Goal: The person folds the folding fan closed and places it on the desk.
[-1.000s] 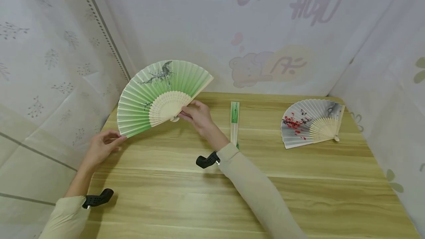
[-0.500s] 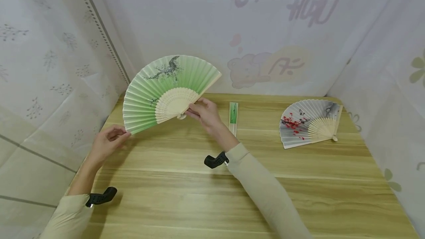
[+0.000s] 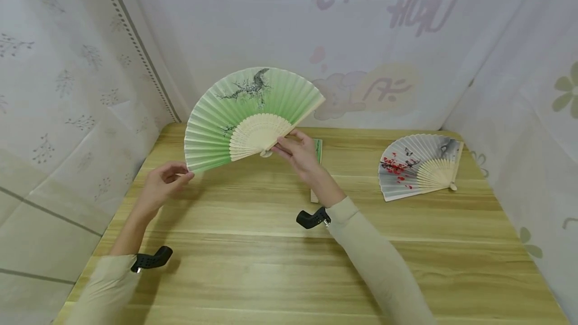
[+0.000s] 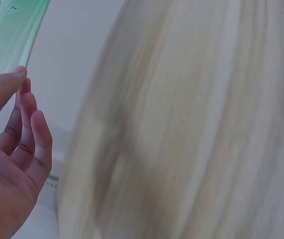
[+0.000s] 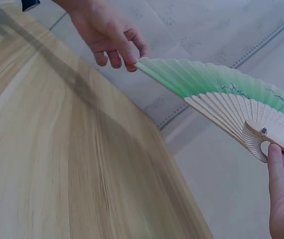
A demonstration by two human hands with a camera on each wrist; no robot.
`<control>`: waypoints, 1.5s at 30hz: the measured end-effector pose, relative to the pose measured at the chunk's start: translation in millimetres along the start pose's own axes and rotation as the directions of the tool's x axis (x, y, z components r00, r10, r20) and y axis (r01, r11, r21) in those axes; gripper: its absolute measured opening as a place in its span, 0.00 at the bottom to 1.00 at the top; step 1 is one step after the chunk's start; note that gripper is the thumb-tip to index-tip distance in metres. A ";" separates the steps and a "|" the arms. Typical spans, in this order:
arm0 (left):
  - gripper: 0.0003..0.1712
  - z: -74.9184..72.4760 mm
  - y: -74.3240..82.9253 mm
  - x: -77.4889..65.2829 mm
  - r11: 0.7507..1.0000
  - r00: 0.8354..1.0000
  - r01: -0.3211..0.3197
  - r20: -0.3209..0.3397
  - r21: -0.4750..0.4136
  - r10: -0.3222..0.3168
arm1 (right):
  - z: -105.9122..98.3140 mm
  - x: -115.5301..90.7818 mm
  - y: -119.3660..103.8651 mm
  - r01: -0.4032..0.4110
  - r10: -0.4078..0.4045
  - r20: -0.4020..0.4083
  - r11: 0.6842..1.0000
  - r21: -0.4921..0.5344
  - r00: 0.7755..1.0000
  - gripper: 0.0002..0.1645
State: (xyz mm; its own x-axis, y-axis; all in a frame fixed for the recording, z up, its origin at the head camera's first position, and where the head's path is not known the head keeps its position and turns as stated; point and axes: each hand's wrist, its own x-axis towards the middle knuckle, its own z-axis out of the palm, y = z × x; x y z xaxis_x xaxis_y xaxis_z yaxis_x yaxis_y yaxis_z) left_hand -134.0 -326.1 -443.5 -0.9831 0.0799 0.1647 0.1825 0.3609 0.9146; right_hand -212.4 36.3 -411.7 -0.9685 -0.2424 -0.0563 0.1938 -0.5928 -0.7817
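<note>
A green folding fan [image 3: 284, 94] with a dark blossom branch is spread wide and held up above the table's left half. My left hand [image 3: 164, 187] pinches its lower left corner between thumb and fingers; the left wrist view shows that pinch on the fan's edge [image 4: 35, 35]. Near the pivot, my right hand [image 3: 304, 162] grips the outer rib on the right side. From the right wrist view, the pale ribs [image 5: 226, 112] fan out from the metal pivot, with my right fingers just below it.
Partly behind my right hand lies a folded green fan [image 3: 318, 148] on the wooden table [image 3: 262, 270]. An open grey fan [image 3: 415, 164] with red blossoms rests farther right. Printed cloth [image 3: 253, 19] hangs behind the table and along both sides.
Both hands have carried the spread green fan to the right and slightly up, toward the table's middle. My right hand now overlaps the folded fan in the head view.
</note>
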 end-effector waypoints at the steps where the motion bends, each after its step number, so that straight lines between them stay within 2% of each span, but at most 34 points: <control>1: 0.14 2.4 0.6 1.9 1.000 1.000 -0.002 0.005 0.005 0.002 | -2.8 -1.3 -1.7 0.003 -0.003 0.005 1.000 0.001 1.000 0.13; 10: 0.14 22.3 10.8 21.9 0.998 0.998 -0.040 0.044 -0.038 0.042 | -33.4 -13.8 -13.3 -0.011 0.012 -0.034 1.000 0.024 0.999 0.12; 15: 0.14 34.6 15.4 33.6 0.997 0.998 -0.043 0.048 -0.065 0.046 | -49.1 -19.6 -18.0 -0.009 0.010 -0.064 1.000 0.016 0.998 0.18; 20: 0.14 46.1 19.0 41.9 0.995 0.999 -0.039 0.031 -0.093 0.042 | -64.9 -25.9 -20.1 -0.010 0.011 -0.060 1.000 0.018 0.998 0.23; 24: 0.14 55.0 31.6 44.7 0.993 0.998 -0.039 0.038 -0.114 0.043 | -77.7 -30.6 -21.0 -0.010 0.012 -0.064 1.000 0.029 0.998 0.23; 29: 0.13 64.1 52.7 43.1 0.992 0.997 -0.051 0.049 -0.114 0.057 | -89.9 -35.9 -21.6 -0.008 0.009 -0.080 1.000 0.016 0.997 0.17; 36: 0.12 71.7 53.8 46.3 0.985 0.993 -0.087 0.070 -0.147 0.098 | -105.3 -39.9 -23.8 -0.004 0.005 -0.069 1.000 0.011 0.998 0.15; 45: 0.12 86.4 54.3 54.8 0.986 0.994 -0.072 0.065 -0.151 0.082 | -131.1 -47.3 -33.3 0.026 -0.024 -0.068 0.999 0.034 0.997 0.13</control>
State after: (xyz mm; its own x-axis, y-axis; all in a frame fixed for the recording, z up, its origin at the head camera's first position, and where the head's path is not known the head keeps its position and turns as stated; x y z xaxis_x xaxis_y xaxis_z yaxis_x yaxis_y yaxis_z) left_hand -176.8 -221.8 -416.8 -0.9617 0.1698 0.2151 0.2486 0.2101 0.9455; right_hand -193.5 168.3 -464.5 -0.9813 -0.1754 -0.0795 0.1733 -0.6246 -0.7615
